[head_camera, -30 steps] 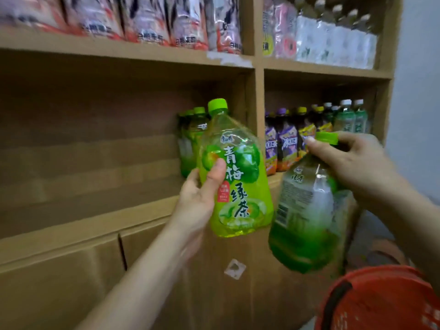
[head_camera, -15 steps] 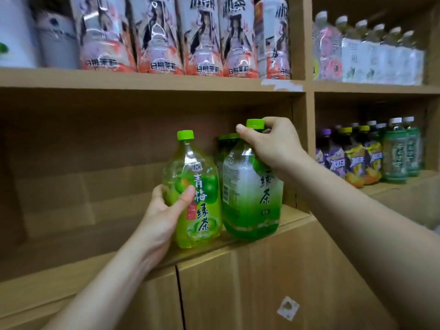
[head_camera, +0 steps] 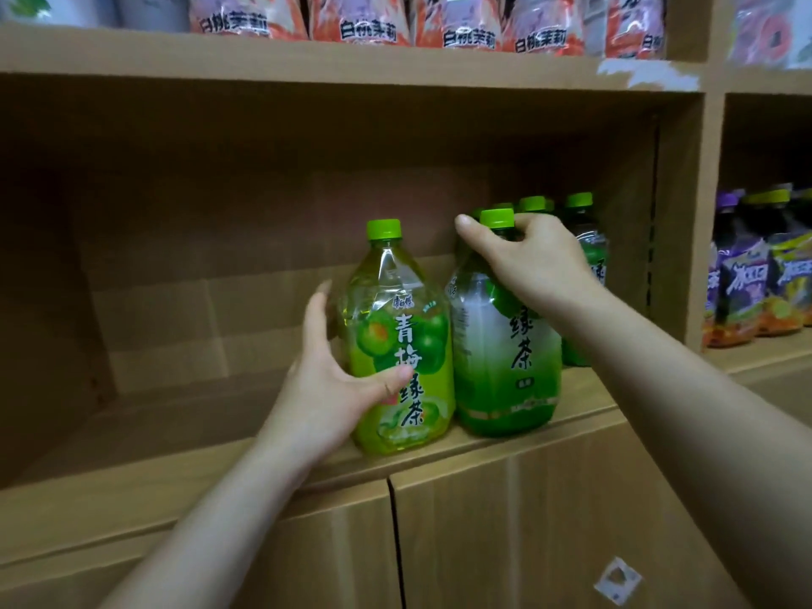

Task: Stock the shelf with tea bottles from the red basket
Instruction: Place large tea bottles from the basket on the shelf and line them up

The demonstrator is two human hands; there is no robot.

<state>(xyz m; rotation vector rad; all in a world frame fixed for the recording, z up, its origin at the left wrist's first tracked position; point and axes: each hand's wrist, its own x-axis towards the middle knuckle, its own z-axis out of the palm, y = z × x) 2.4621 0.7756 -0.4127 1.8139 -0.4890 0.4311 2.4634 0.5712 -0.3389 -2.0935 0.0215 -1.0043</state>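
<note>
Two large tea bottles with green caps stand side by side at the front edge of the wooden shelf (head_camera: 219, 468). The left one is a yellow-green plum green tea bottle (head_camera: 408, 318). My left hand (head_camera: 334, 380) wraps its left side, thumb across the label. The right one is a darker green tea bottle (head_camera: 505, 371). My right hand (head_camera: 536, 261) grips it from above at the neck, just under the cap. Both bottles are upright with their bases on the board. The red basket is out of view.
More green-capped tea bottles (head_camera: 580, 239) stand behind, against the upright divider (head_camera: 685, 213). Purple-labelled bottles (head_camera: 747, 283) fill the right bay. Pink-orange bottles (head_camera: 364, 15) line the shelf above. The bay's left part is bare board. Cabinet doors (head_camera: 527, 520) are below.
Both bottles went from mid-air in front of the shelf to standing on the board. The view shifted left and closer, and the red basket dropped out of sight.
</note>
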